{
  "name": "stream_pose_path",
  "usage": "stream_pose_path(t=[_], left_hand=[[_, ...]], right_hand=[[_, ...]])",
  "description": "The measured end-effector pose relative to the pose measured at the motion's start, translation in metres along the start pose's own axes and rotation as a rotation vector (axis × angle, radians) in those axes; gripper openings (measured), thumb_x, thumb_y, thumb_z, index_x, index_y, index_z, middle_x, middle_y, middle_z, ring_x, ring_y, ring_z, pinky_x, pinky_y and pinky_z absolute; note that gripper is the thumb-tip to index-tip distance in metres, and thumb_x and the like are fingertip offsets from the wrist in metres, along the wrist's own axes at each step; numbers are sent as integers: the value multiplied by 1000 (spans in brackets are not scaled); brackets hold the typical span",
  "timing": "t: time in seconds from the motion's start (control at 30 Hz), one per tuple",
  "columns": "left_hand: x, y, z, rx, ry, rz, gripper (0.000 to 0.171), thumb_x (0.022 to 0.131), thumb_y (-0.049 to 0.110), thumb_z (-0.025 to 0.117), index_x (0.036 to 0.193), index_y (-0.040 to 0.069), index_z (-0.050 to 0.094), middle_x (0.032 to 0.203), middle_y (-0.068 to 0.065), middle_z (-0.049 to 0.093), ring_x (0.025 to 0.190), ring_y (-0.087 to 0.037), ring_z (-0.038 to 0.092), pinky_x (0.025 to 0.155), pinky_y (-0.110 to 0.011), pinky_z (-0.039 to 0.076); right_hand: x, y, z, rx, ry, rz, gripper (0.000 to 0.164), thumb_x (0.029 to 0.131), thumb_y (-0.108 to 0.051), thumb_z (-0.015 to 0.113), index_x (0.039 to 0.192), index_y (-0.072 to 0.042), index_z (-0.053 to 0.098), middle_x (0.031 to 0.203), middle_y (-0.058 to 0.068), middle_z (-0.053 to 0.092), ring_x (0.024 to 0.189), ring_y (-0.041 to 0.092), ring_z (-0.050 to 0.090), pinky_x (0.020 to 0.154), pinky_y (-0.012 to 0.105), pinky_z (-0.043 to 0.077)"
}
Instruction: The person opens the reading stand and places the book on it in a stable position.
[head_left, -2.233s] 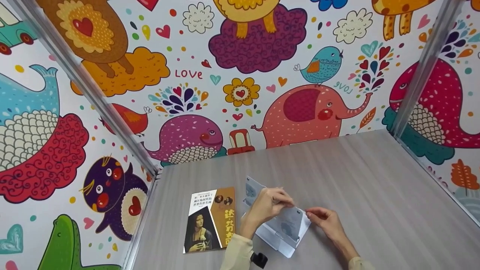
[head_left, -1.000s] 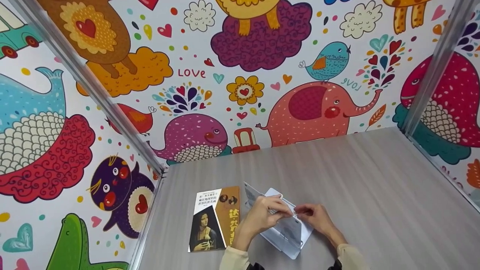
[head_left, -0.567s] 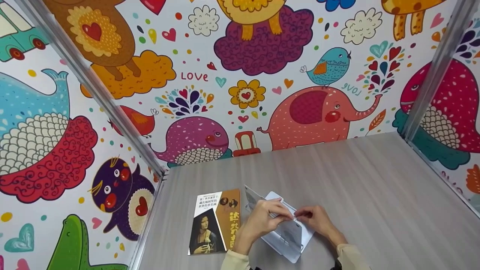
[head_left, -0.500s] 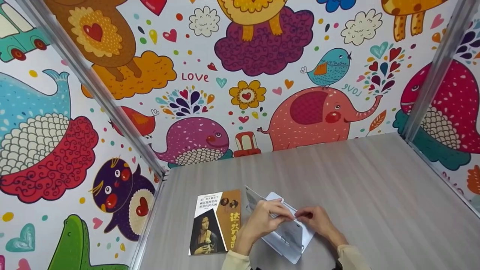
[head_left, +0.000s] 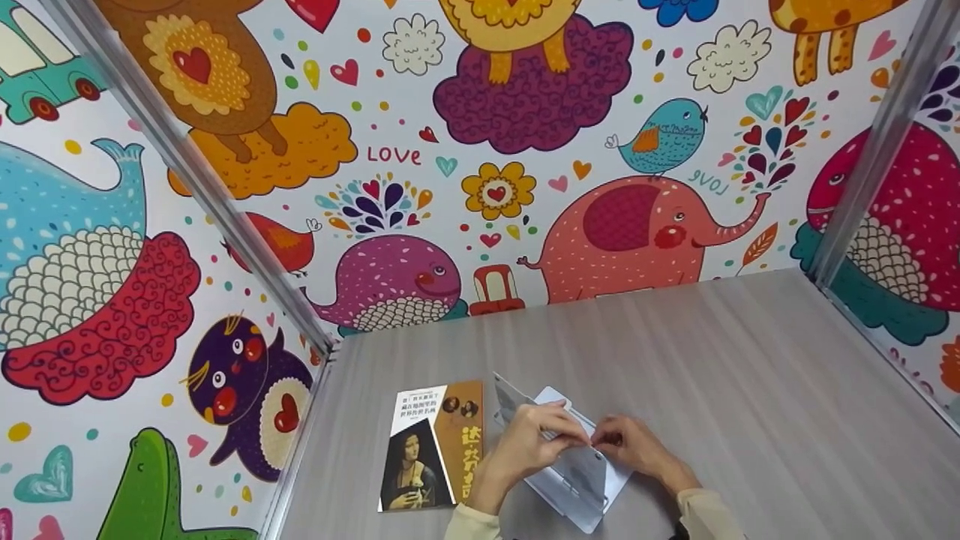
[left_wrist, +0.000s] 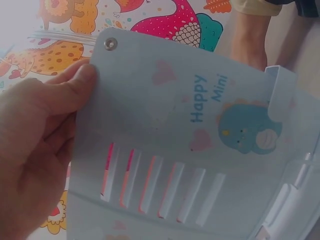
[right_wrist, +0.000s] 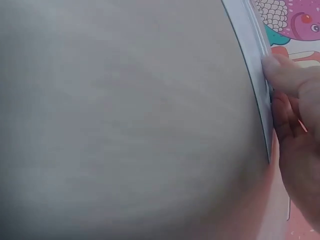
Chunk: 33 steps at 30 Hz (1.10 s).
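Observation:
A pale blue folding book stand (head_left: 581,484) stands partly unfolded on the table, one panel raised at a slant over a flat white one. My left hand (head_left: 534,442) pinches the raised panel's top edge between thumb and fingers. In the left wrist view that panel (left_wrist: 160,107) shows a blue dinosaur, pink hearts, "Happy Mini", a row of slots and a corner rivet. My right hand (head_left: 637,450) meets the same edge, close to the left fingertips. Seen from the right wrist, its thumb and fingers (right_wrist: 285,120) pinch a thin pale edge of the stand (right_wrist: 252,65).
Left of the stand lies a book (head_left: 431,450) with a portrait on its cover, partly behind the left forearm. Grey wood-look table (head_left: 720,360) spreads beyond and to the right. Cartoon-printed walls (head_left: 420,217) with metal corner strips bound it at the back and sides.
My right hand has moved left from the panel's right corner to beside the left fingertips. The white panel now shows behind the raised one. In the last half second the hands barely move.

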<state>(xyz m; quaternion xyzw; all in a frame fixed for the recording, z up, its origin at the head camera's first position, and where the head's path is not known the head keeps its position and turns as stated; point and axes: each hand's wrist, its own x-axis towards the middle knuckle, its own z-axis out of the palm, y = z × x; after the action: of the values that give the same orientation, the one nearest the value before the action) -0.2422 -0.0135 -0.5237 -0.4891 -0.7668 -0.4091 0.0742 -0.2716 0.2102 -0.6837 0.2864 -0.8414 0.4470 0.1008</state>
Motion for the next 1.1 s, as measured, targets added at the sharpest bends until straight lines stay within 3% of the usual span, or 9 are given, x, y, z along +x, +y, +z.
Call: stream_pose_path(t=[0.37,0.5,0.67,0.83,0.97,1.1], left_hand=[[-1,1,2,-59,-6,-29,9,81,9,68,83,16,74,82,7,71,82,7,61,104,-29,38],[-1,0,3,-18,3,-8,9,81,9,67,84,14,75,82,6,71,82,6,62,103,-31,39],[-2,-1,2,4,15,-7,9,81,9,68,85,13,75,83,5,71,82,5,62,102,-35,41],[-4,1,2,-4,8,-31,10,83,11,66,86,14,75,84,8,71,83,8,61,101,-37,41],[-3,2,1,-21,19,-30,9,83,11,66,85,14,74,84,8,71,83,7,61,101,-38,41],[-2,3,1,-33,32,-15,10,82,10,67,84,15,74,83,8,71,81,4,62,101,-35,41]], right_hand=[[-5,5,5,-18,46,-99,21,75,0,71,82,-20,69,79,1,62,70,8,54,61,17,45],[-6,7,7,40,87,-116,18,78,-1,69,83,-18,67,79,3,63,70,8,54,59,15,44],[-7,2,7,90,134,-35,13,80,-2,67,87,-13,68,81,5,67,69,12,58,60,17,46],[-9,-20,3,137,198,67,8,82,2,63,88,-2,66,79,12,67,66,24,59,58,24,48],[-8,-33,2,113,305,143,7,84,3,60,89,1,64,77,13,65,63,23,56,56,21,45],[-7,-24,9,115,424,222,9,82,6,62,87,-1,65,72,10,64,60,18,54,54,18,43]])
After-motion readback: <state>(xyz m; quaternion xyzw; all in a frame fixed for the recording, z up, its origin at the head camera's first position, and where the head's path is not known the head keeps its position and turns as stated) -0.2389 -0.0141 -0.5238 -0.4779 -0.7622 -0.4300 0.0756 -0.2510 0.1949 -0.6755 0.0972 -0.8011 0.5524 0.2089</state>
